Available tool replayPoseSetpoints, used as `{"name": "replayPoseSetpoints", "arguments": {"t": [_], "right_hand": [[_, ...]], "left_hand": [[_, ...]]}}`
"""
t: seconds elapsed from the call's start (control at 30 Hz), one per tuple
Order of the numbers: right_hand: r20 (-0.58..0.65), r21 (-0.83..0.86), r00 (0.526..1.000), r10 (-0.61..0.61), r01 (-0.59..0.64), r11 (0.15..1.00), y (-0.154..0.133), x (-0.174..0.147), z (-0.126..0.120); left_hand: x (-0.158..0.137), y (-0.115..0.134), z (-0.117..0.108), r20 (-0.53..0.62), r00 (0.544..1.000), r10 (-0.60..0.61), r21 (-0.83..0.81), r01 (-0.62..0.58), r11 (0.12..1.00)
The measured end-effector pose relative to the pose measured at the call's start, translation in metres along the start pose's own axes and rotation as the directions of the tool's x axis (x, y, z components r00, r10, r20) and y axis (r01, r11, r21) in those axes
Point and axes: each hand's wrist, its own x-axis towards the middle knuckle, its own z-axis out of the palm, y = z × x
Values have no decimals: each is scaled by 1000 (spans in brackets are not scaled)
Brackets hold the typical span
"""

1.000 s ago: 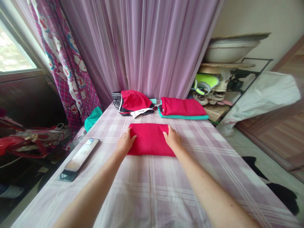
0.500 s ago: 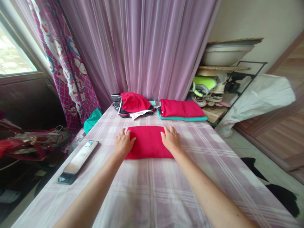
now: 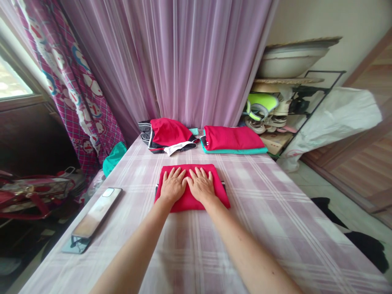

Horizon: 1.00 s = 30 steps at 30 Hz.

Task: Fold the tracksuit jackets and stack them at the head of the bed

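Observation:
A folded red garment lies flat on the checked cloth in front of me, with bits of black and white trim showing at both sides. My left hand rests flat on its left half, fingers spread. On the right half lies my right hand, also spread, its thumb close to the left one. Behind the garment, to the left, is a loose heap of red, black and white clothing. Further right sits a neat stack of folded clothes, red on top and teal below.
A phone lies near the left edge of the checked tablecloth. Purple curtains hang behind the table. At the right stands a rack with shoes and a large basin. A teal cloth is by the left edge.
Both hands have moved inward from the garment's side edges onto its middle. Black and white trim now shows at its sides. The view has shifted slightly.

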Motion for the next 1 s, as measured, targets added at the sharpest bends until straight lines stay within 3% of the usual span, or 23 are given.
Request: {"name": "replayPoseSetpoints", "arguments": {"t": [0.1, 0.43, 0.77, 0.87, 1.0], "right_hand": [[-39, -49, 999, 35, -37, 998, 10, -9, -3], [-42, -110, 996, 74, -78, 991, 38, -25, -4], [-34, -78, 989, 144, -146, 986, 79, -58, -7], [-17, -57, 983, 180, -181, 982, 73, -51, -23], [-123, 5, 985, 119, -120, 993, 39, -19, -50]], "left_hand": [[-6, -8, -1, -32, 999, 21, -7, -21, 1000], [-25, -41, 6, -9, 997, -83, -79, 82, 994], [-27, -38, 1, 12, 993, -119, -81, 120, 990], [-18, -28, -15, -17, 991, -129, -6, 129, 992], [6, -9, -31, -94, 991, -98, 23, 100, 995]]}}
